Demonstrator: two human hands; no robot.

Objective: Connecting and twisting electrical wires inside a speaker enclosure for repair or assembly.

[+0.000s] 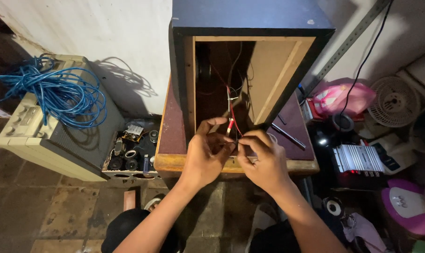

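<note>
A dark speaker cabinet (pixel 250 21) with an open wooden back stands on a small maroon-topped table (pixel 172 126). Red and black wires (pixel 232 115) hang out of the opening. My left hand (pixel 205 154) and my right hand (pixel 261 159) meet just in front of the opening, both pinching the ends of these wires between fingertips. A small red-tipped piece (pixel 230 125) sticks up between the two hands. The wire ends themselves are hidden by my fingers.
A beige device (pixel 44 140) with a coil of blue cable (pixel 58 93) sits left. A box of small electronic parts (pixel 133 150) lies beside the table. A metal rod (pixel 287 136) rests on the tabletop. A silver amplifier (pixel 357 159), white fan (pixel 394 100) and pink items crowd the right.
</note>
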